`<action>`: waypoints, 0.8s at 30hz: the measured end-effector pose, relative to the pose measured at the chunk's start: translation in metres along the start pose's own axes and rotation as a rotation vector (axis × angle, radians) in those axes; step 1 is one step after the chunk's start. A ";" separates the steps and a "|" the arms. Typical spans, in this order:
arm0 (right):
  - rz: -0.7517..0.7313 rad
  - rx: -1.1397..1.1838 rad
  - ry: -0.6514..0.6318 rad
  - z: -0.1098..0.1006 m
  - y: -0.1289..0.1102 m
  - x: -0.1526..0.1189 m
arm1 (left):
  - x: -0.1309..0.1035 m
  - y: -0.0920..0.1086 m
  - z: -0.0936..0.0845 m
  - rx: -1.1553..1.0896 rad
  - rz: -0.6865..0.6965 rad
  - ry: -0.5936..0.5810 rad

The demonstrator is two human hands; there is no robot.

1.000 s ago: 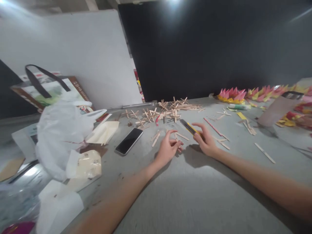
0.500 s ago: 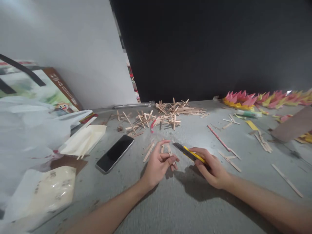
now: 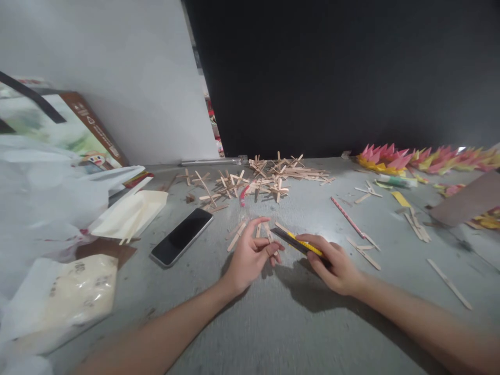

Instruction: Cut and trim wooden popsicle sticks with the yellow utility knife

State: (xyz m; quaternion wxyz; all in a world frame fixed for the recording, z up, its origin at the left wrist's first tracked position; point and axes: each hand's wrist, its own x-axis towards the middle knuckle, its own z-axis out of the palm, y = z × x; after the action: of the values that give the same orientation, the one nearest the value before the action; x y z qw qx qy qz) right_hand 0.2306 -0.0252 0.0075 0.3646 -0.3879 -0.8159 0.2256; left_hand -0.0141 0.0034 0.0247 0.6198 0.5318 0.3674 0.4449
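Note:
My left hand point(image 3: 250, 258) is closed on a small wooden craft stick point(image 3: 269, 233), pinched between thumb and fingers; part of the stick is hidden by them. In my right hand point(image 3: 338, 265) is a yellow and black utility knife point(image 3: 300, 243), its dark blade pointing left toward the held stick. The blade tip is close beside the stick; whether they touch I cannot tell. Loose craft sticks point(image 3: 236, 237) lie on the table just left of my left hand. Beyond both hands is a heap of craft sticks point(image 3: 279, 190), several joined into crossed shapes.
On the left are a black phone point(image 3: 182, 237), a paper tray with chopsticks point(image 3: 136, 211) and a white plastic bag point(image 3: 54, 203). To the right lie a red-striped stick point(image 3: 347, 217), a glue tube point(image 3: 396, 180) and pink-yellow paper flowers point(image 3: 385, 159). A dark panel point(image 3: 344, 78) stands behind.
The knife in my right hand has moved slightly left, bringing its blade nearer the stick in my left hand. The whole view has shifted a little.

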 end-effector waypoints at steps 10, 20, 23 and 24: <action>0.245 0.170 0.136 0.013 0.005 0.014 | -0.001 0.001 -0.001 0.145 0.003 -0.047; 0.157 0.484 0.088 -0.001 -0.005 0.012 | -0.004 -0.017 -0.004 0.391 -0.046 -0.148; 0.205 0.597 0.076 -0.001 -0.008 0.014 | -0.005 -0.019 -0.003 0.331 -0.023 -0.139; 0.226 0.603 0.081 0.001 -0.009 0.015 | -0.006 -0.019 -0.003 0.341 -0.012 -0.140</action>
State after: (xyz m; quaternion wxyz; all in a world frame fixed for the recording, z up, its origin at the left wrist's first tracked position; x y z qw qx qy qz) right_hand 0.2193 -0.0184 0.0193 0.4680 -0.3593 -0.6489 0.4805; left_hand -0.0160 -0.0015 0.0051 0.5473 0.6567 0.3969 0.3343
